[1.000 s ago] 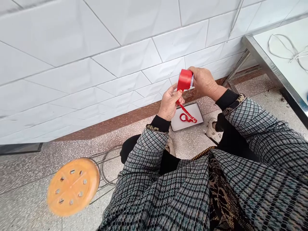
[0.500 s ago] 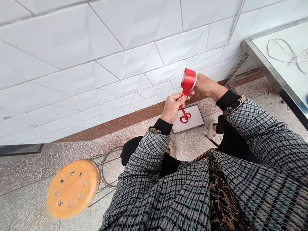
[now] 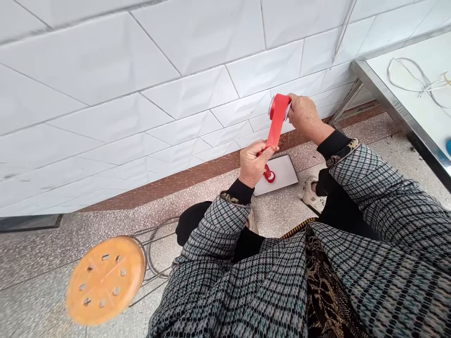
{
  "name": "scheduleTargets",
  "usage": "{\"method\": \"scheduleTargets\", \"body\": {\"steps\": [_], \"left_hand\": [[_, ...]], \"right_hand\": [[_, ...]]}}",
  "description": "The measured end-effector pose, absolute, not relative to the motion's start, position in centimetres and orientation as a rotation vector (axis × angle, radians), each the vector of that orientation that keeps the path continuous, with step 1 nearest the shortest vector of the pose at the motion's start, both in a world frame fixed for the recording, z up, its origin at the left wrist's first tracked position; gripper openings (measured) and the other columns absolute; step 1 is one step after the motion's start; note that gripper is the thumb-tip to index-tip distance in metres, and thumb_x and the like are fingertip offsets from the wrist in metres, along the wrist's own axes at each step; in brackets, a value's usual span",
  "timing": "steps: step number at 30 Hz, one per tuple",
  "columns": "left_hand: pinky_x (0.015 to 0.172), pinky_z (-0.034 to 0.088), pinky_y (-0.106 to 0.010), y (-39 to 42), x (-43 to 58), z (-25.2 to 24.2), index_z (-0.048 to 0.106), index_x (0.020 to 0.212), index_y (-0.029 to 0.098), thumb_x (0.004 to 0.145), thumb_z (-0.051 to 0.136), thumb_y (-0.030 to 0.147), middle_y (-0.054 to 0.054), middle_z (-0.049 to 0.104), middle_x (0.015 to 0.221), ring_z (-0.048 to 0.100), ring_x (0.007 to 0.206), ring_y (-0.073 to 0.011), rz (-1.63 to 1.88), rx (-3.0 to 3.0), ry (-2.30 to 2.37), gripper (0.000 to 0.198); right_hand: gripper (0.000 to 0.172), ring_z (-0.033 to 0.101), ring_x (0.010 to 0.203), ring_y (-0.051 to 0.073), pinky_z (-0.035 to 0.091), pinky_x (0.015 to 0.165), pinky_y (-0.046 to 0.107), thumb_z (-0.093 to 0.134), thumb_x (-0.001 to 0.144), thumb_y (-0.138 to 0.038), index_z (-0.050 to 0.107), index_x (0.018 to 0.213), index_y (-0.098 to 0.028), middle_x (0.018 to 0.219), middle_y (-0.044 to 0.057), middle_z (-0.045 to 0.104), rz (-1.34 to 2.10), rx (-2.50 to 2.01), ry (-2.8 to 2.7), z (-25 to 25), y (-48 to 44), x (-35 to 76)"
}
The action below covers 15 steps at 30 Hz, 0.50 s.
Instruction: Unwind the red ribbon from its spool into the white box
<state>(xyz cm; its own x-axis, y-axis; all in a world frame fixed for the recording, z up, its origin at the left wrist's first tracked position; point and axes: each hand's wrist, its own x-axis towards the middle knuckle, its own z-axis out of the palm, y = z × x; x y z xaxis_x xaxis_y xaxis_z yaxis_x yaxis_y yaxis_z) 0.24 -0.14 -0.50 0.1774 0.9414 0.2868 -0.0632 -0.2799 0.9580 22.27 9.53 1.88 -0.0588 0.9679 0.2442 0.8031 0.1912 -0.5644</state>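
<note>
My right hand [image 3: 303, 112] grips a spool of red ribbon [image 3: 281, 107] by its white rim, in front of the tiled wall. A taut strip of ribbon runs down from the spool to my left hand [image 3: 255, 162], which pinches it between thumb and fingers. Below, loose loops of red ribbon [image 3: 269, 177] hang over or rest on a white rectangular panel with a dark edge [image 3: 287, 171]; I cannot tell which. That panel lies low, near the floor between my feet.
An orange round stool seat with holes [image 3: 105, 281] and metal legs is at the lower left. On the right stands a metal-edged table [image 3: 398, 101] with a white cable [image 3: 416, 77] on it. White wall tiles [image 3: 197, 89] rise ahead.
The spool and my right hand have moved up slightly, away from my left hand. More ribbon now stretches between them, and the loops below have shifted and partly gone behind my left hand.
</note>
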Motion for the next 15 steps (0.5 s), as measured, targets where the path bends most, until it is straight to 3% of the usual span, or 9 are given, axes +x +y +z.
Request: {"method": "scheduleTargets", "body": {"steps": [10, 15], "left_hand": [[0.047, 0.027, -0.027, -0.4, -0.8, -1.1, 0.084, 0.074, 0.021, 0.078, 0.092, 0.068, 0.002, 0.054, 0.057, 0.035, 0.046, -0.0066, 1.384, 1.204, 0.844, 0.048], [0.046, 0.024, -0.025, -0.9, -1.1, -1.2, 0.084, 0.076, 0.019, 0.077, 0.093, 0.067, 0.003, 0.051, 0.052, 0.032, 0.043, -0.0053, 1.316, 1.137, 0.872, 0.049]], "right_hand": [[0.012, 0.076, 0.097, 0.033, 0.056, 0.090, 0.041, 0.060, 0.095, -0.015, 0.072, 0.098, -0.017, 0.086, 0.011, 0.078, 0.134, -1.590, -2.061, 1.3, 10.4, 23.3], [0.014, 0.069, 0.071, 0.022, 0.054, 0.079, 0.033, 0.059, 0.094, -0.012, 0.071, 0.091, -0.018, 0.063, 0.003, 0.067, 0.614, -1.610, -1.917, 3.0, 9.1, 21.7]]}}
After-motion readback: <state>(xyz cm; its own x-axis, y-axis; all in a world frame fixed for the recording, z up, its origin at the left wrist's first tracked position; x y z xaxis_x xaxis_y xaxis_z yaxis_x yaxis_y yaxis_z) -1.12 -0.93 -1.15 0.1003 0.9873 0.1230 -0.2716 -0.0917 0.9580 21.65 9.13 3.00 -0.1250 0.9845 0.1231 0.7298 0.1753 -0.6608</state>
